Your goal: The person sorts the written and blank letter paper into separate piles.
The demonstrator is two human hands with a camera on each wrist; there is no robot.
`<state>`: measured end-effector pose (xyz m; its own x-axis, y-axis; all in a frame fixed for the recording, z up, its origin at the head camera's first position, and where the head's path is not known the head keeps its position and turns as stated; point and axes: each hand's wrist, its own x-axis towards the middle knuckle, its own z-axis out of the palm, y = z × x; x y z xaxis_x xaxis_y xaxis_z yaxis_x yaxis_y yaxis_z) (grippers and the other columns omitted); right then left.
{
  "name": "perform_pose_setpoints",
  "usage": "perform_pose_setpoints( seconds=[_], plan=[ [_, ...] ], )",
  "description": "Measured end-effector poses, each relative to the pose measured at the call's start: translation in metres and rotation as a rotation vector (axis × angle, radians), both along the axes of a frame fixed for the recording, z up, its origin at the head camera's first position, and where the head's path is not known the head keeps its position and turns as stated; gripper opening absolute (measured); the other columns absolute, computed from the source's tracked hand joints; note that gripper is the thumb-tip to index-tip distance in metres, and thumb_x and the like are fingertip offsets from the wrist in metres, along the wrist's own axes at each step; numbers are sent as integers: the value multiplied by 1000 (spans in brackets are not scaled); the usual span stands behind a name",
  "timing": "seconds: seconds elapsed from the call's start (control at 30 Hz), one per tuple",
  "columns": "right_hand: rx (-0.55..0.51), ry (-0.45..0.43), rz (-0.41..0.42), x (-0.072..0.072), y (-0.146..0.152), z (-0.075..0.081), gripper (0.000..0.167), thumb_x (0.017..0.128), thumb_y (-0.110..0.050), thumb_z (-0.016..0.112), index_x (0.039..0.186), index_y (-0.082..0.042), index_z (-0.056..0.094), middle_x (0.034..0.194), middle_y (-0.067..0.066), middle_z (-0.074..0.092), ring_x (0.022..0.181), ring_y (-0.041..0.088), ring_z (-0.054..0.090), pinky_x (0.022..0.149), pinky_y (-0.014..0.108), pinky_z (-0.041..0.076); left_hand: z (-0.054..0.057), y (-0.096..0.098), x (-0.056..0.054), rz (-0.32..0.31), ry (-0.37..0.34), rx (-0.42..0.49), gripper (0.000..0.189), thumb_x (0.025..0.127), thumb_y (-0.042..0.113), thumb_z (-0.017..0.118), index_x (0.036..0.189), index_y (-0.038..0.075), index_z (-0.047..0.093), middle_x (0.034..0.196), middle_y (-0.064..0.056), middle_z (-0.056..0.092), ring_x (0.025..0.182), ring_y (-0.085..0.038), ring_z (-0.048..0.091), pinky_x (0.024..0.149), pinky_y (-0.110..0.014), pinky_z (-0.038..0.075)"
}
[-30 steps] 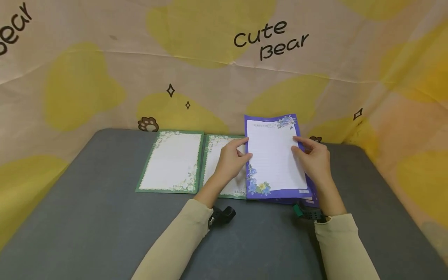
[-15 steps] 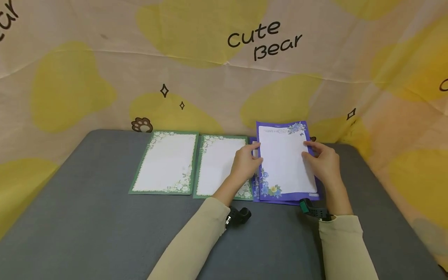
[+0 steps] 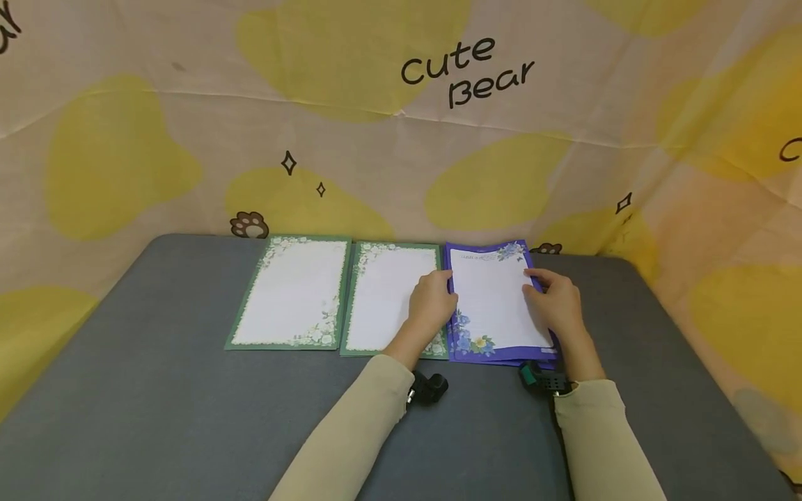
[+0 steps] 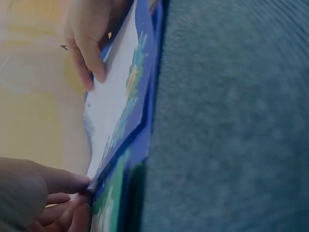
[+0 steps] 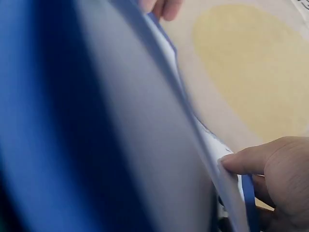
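**Purple-bordered sheet (image 3: 491,299) pinched by both long edges, right end of the row**

A pale cloth (image 3: 351,69) with yellow patches forms the far side of the room, hanging behind a dark grey table (image 3: 156,417) with rounded far corners. Along the table's far part lie a left green-bordered sheet (image 3: 294,292) and a middle green-bordered sheet (image 3: 385,299), white faces up. The purple-bordered sheet is just right of these, over a lower purple sheet (image 4: 140,147); whether the two touch throughout, I cannot tell.

The left hand (image 3: 432,299) pinches its left edge, the right hand (image 3: 557,299) its right edge, thumb on the white face. Gripping opposite sides probably keeps the thin, bowing paper from folding — and lets both borders be squared with what lies beneath. The side-by-side layout seems meant to keep each design visible. Smallest is a printed paw (image 3: 249,225), far left on the cloth.
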<state>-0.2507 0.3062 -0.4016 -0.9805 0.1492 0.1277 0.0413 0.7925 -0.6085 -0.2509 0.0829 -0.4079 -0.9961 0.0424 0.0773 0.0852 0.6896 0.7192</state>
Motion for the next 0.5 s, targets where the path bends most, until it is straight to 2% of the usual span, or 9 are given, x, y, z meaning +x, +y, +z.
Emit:
perform_pose_setpoints(
  seconds=[0.13, 0.27, 0.43, 0.5],
  plan=[
    [39, -30, 8, 0, -2, -9, 41, 98, -19, 61, 137, -4, 63, 143, 30, 55, 137, 50, 48, 115, 63, 37, 1, 1, 2, -15, 0, -44, 44, 93, 7, 66, 136, 7, 64, 132, -13, 69, 116, -32, 70, 92, -45, 59],
    [108, -17, 27, 0, -3, -14, 41, 99, -20, 61, 135, -1, 63, 145, 30, 53, 136, 52, 47, 114, 64, 35, 3, 2, 3, -30, -19, -55, 46, 92, 7, 66, 138, 6, 63, 134, -13, 68, 118, -32, 68, 93, -44, 59],
    [162, 3, 59, 1, -4, -14, 41, 99, -21, 60, 133, 2, 64, 146, 30, 52, 136, 52, 46, 114, 65, 34, 6, -2, 4, -69, -40, -22, 51, 94, 19, 69, 142, 5, 58, 141, -13, 63, 130, -31, 61, 105, -43, 53],
    [169, 3, 59, 2, -4, -13, 42, 99, -21, 60, 133, 2, 63, 146, 31, 52, 136, 52, 46, 114, 65, 35, 9, -7, 6, -109, -40, -1, 54, 96, 25, 68, 145, 6, 55, 140, -14, 63, 125, -30, 64, 104, -42, 53]
  ],
)
